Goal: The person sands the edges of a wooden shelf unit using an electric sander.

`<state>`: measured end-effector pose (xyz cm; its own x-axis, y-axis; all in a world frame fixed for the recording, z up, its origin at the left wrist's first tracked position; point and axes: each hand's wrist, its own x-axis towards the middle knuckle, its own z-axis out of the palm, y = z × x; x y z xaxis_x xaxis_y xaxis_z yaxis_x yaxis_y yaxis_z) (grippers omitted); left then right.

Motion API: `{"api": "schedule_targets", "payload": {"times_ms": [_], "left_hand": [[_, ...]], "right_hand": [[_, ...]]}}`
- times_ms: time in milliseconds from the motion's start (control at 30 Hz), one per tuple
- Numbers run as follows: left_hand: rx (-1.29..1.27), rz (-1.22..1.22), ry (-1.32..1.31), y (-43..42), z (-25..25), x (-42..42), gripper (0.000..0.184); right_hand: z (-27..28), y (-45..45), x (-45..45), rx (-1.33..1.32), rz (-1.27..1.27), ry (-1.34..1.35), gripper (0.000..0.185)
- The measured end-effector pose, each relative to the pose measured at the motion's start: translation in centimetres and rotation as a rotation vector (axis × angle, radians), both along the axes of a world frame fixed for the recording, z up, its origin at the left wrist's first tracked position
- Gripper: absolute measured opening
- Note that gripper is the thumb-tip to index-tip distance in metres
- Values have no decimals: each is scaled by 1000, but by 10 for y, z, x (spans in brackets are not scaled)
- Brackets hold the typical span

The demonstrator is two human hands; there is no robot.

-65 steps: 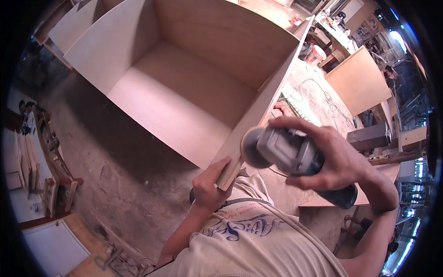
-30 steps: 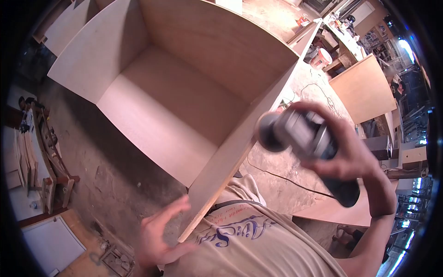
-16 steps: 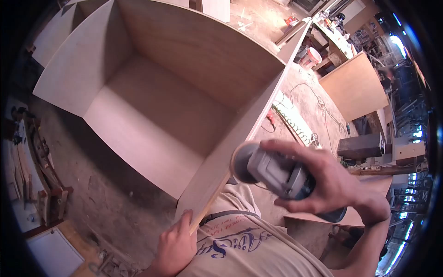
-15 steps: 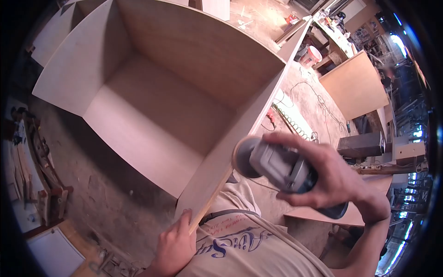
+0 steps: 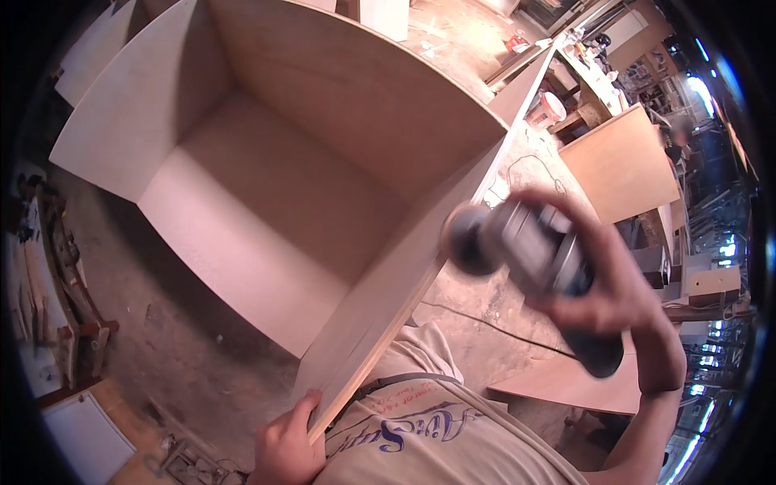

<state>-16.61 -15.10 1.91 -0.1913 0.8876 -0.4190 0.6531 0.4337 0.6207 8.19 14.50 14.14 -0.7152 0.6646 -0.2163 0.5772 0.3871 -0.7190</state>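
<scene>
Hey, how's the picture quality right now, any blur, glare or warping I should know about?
In the head view, the power tool and right hand are blurred, the left hand clearer; shadow covers part of the cabinet interior; glare at the far-right lights; wide-angle distortion, with darkness around the borders.

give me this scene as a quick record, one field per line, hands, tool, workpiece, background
left hand: holding the near end of the side panel
right hand: gripping the power tool, motion-blurred
disc: beside the panel's edge, contact unclear
workpiece: open-fronted wooden box
background: bucket on the floor
</scene>
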Motion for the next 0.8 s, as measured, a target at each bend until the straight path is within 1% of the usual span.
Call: {"api": "schedule_targets", "payload": {"times_ms": [67, 100, 167, 200, 367, 433, 500, 600, 733, 800], "left_hand": [[-110, 44, -113, -2, -1, -6, 51], [-170, 64, -171, -5, -4, -7, 56], [-77, 80, -71, -10, -9, -1, 41], [-27, 91, -20, -11, -12, 0, 36], [-17, 18, -65, -11, -13, -8, 42], [-12, 10, -72, -12, -14, -8, 46], [-3, 24, -81, -10, -13, -7, 50], [68, 9, -71, -12, -17, -7, 54], [129, 16, -48, -9, -14, -5, 52], [148, 1, -27, -8, -15, -5, 52]], "right_hand": [[5, -17, -8, -82, 231, -50, 88], [6, -26, -16, -60, 289, -62, 88], [11, -31, -22, -119, 306, -147, 89], [10, -30, -22, -119, 294, -145, 90], [8, -10, -17, -49, 254, -107, 90], [8, 4, -15, -60, 177, -138, 88], [7, 22, -9, 25, 166, -138, 88], [2, 48, 7, 58, 28, -140, 88], [-2, 85, 18, 80, -168, -91, 88], [-3, 99, 26, 159, -210, -65, 87]]}}
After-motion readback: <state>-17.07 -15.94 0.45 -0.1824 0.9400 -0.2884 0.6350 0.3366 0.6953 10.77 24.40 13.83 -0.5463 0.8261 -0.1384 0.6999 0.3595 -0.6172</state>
